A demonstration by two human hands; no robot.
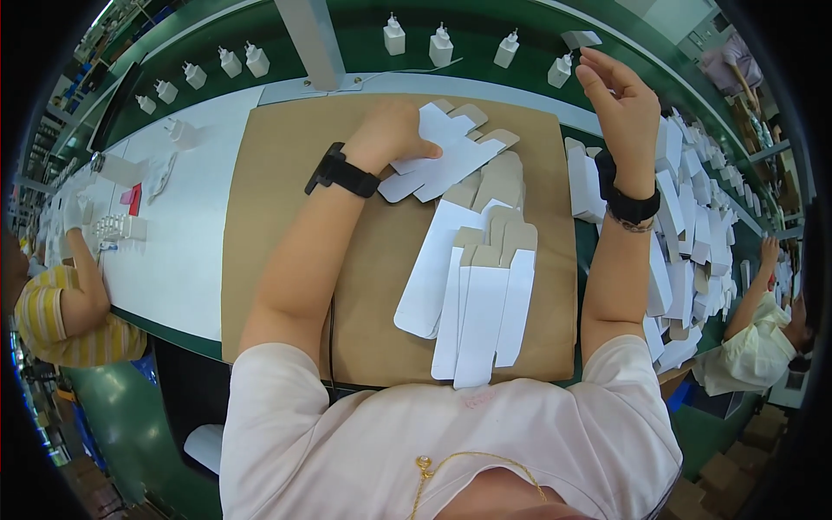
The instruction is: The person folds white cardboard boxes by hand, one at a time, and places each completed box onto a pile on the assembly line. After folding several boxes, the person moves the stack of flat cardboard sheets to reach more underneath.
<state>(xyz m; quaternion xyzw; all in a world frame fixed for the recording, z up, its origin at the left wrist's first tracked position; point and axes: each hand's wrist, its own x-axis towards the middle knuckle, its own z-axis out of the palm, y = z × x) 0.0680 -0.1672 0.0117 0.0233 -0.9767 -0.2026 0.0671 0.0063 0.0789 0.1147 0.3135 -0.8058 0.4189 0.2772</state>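
My left hand [392, 137] is at the far middle of the brown board, closed on flat white cartons [455, 149]. Its thumb lies across their top; the other fingers are mostly hidden. More flattened cartons [485, 303], white with grey-brown flaps, lie overlapped from there toward my body. My right hand [622, 100] is raised at the far right, fingers loosely bent and apart, nothing visible in them. Just beyond its fingertips is a small white box [581, 39], seemingly not touched. A white pump bottle [560, 71] stands beside that hand on the green strip.
The brown board [277, 217] covers the table before me. A heap of white boxes [689, 225] lies to its right. Several pump bottles [394, 36] stand along the far green strip [347, 39], behind a grey post [310, 43]. People work at left and right.
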